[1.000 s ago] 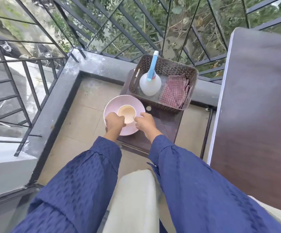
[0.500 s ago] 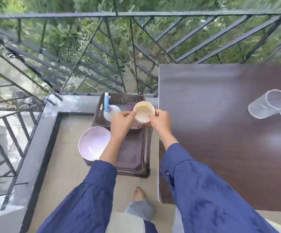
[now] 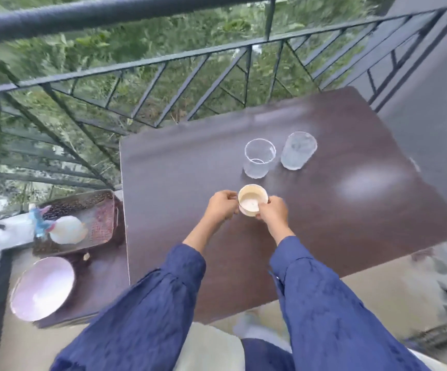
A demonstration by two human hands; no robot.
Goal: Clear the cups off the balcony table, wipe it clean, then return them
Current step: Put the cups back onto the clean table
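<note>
Left hand point(image 3: 221, 207) and right hand point(image 3: 273, 214) grip the cream cup point(image 3: 252, 203), apparently upright, mouth skyward.

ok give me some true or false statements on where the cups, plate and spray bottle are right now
1. The left hand and right hand both hold the cream cup. True.
2. The cream cup sits on the pink plate. False: the plate lies on the low stand, and the cup is at the table.
3. One clear glass and a second clear glass stand on the table beyond the cup. True.
4. The spray bottle stands beside the glasses. False: it is in the basket.
</note>
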